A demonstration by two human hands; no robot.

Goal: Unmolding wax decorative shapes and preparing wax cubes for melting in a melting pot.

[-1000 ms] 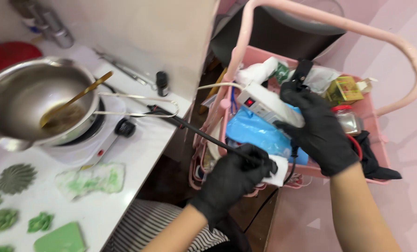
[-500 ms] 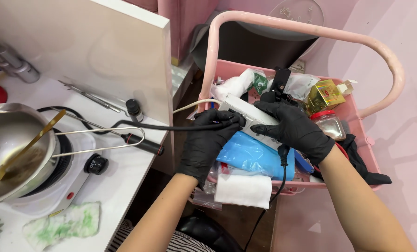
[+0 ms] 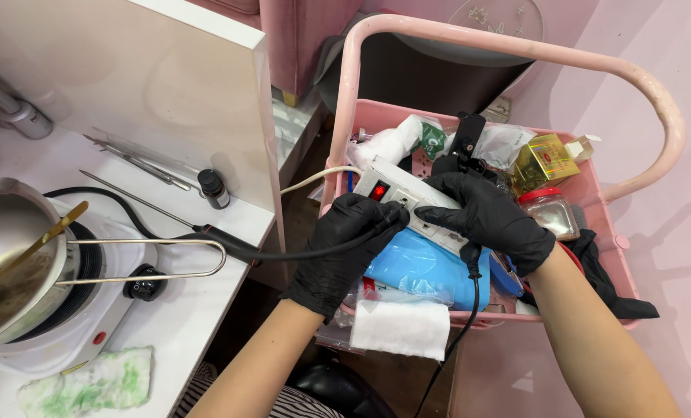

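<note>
White counter [image 3: 198, 310] beside pink cart [image 3: 593, 186].

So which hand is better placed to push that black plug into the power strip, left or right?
Left, most likely. The left hand holds the black cable's plug end right against the white power strip. The right hand is wrapped over the strip, seemingly steadying it above the pink cart.

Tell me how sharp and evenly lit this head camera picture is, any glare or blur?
Head view: sharp around both gloved hands, the left hand and right hand, and the white power strip; light is soft and even, with faint shadows; mild sheen on the steel pot and white panel; edges bend slightly, as with a wide lens; no obvious motion blur.
</note>
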